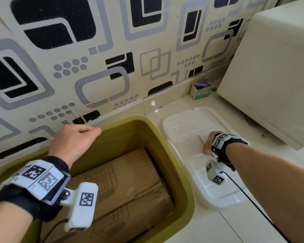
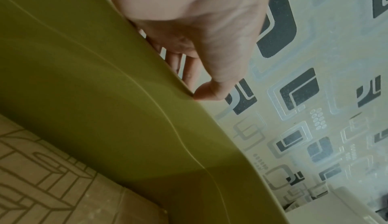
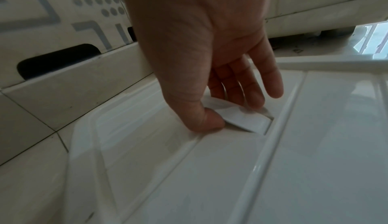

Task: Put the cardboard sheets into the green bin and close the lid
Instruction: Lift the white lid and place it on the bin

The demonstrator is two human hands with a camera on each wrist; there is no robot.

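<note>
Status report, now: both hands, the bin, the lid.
Left hand grips green bin at its far rim. Right hand pinches the handle flap of the white lid, which lies on the floor. Cardboard sheets inside bin. Nothing in the way.

Both forearms were bare; each wrist wore a black strap under white blocks printed with black square-code markers, a white camera pod bolted on, thin black cable trailing

L hand curled, R hand maybe pinching
</note>
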